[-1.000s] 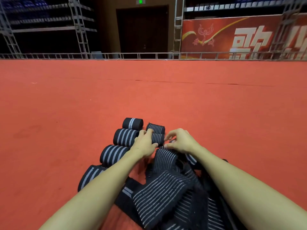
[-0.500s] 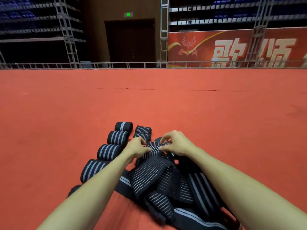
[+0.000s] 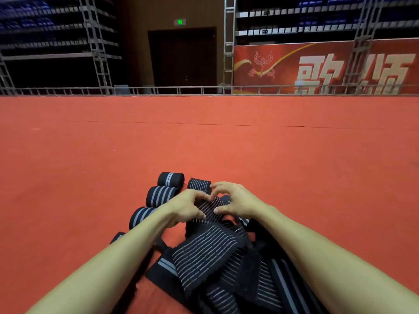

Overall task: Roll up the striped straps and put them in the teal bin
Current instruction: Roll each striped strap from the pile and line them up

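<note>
I've got both hands on one strap: my left hand (image 3: 188, 206) and my right hand (image 3: 235, 200) are curled, fingertips pinching the thin-striped strap (image 3: 209, 208) that sits between them. Its tail runs back toward my wrists into the loose pile (image 3: 210, 257). How many turns are wound under the fingers I cannot tell. My worry is that tail: it lies mixed in with other straps, so rolling on could drag a neighbour along or pull the coil crooked. The fabric also looks stretchy, and I judge a slack pinch would let the turns spring open. Just beyond my right fingertips a finished thin-striped roll (image 3: 199, 184) sits close enough to be knocked. The wide-striped rolls (image 3: 161, 195) lie in a row off the outer side of my left hand, on the red carpet (image 3: 90, 166). The strap itself is black and ribbed, with many fine pale lines along it. No teal bin is in view.
</note>
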Action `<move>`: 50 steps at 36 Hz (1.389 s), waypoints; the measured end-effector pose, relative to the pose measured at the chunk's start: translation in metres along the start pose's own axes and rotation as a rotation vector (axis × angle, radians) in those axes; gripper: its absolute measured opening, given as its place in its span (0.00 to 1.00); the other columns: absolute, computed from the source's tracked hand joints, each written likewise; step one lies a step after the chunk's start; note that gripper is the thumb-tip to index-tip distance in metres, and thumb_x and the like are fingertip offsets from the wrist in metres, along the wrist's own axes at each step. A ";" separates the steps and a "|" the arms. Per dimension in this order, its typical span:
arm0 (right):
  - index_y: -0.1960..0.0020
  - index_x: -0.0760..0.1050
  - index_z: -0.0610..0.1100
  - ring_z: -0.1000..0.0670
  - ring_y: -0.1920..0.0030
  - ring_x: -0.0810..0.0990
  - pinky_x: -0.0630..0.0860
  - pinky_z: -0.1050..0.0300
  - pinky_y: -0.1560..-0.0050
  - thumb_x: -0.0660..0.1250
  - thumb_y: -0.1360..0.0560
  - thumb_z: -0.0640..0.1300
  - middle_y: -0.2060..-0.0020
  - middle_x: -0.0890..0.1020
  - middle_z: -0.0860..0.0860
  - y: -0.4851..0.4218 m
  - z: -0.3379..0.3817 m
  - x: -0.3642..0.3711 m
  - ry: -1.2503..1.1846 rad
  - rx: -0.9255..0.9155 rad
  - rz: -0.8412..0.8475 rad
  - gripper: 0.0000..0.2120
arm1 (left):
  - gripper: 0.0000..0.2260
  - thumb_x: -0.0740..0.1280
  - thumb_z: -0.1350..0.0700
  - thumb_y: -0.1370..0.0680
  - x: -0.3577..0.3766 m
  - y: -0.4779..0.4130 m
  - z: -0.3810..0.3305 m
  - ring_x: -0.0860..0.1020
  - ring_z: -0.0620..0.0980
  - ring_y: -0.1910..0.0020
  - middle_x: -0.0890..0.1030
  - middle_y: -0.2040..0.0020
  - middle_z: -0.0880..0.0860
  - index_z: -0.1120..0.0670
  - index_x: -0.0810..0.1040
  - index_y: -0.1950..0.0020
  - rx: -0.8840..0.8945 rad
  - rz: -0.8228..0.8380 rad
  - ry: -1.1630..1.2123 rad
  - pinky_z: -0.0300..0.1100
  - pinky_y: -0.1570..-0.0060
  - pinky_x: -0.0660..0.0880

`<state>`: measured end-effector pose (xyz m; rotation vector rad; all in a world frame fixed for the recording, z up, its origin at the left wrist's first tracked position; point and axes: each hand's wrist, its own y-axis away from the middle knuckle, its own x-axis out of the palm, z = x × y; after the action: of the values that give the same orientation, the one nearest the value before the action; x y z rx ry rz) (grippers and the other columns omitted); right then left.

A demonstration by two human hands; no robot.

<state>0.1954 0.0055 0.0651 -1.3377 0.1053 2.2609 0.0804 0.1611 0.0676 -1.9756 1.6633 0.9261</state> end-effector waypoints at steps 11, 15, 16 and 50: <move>0.52 0.69 0.48 0.52 0.36 0.77 0.73 0.46 0.37 0.76 0.29 0.46 0.44 0.80 0.53 -0.019 0.005 -0.013 -0.183 0.003 -0.071 0.16 | 0.29 0.67 0.73 0.29 -0.042 0.009 -0.005 0.77 0.47 0.35 0.81 0.37 0.45 0.42 0.81 0.40 0.205 -0.030 0.245 0.51 0.33 0.73; 0.55 0.66 0.47 0.56 0.39 0.75 0.72 0.53 0.41 0.76 0.29 0.42 0.46 0.78 0.59 -0.021 0.017 -0.019 -0.282 -0.055 -0.051 0.17 | 0.29 0.65 0.77 0.27 -0.055 0.019 -0.013 0.73 0.42 0.31 0.77 0.33 0.43 0.46 0.79 0.36 0.249 0.023 0.281 0.47 0.32 0.71; 0.57 0.66 0.47 0.56 0.43 0.76 0.73 0.55 0.45 0.76 0.29 0.41 0.50 0.79 0.60 -0.020 0.020 -0.022 -0.281 -0.063 -0.041 0.17 | 0.29 0.64 0.77 0.27 -0.057 0.022 -0.014 0.73 0.42 0.31 0.77 0.32 0.43 0.48 0.79 0.36 0.257 0.026 0.281 0.48 0.31 0.71; 0.57 0.78 0.52 0.54 0.56 0.78 0.74 0.58 0.51 0.81 0.36 0.47 0.59 0.78 0.57 0.129 0.008 -0.163 0.153 -0.088 -0.383 0.13 | 0.20 0.71 0.55 0.22 -0.031 0.062 -0.115 0.74 0.32 0.40 0.72 0.34 0.33 0.40 0.73 0.32 0.504 0.126 -0.226 0.35 0.38 0.70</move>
<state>0.1928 -0.1659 0.1817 -1.4362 -0.1863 1.8620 0.0450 0.0923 0.1768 -1.3963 1.6979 0.6562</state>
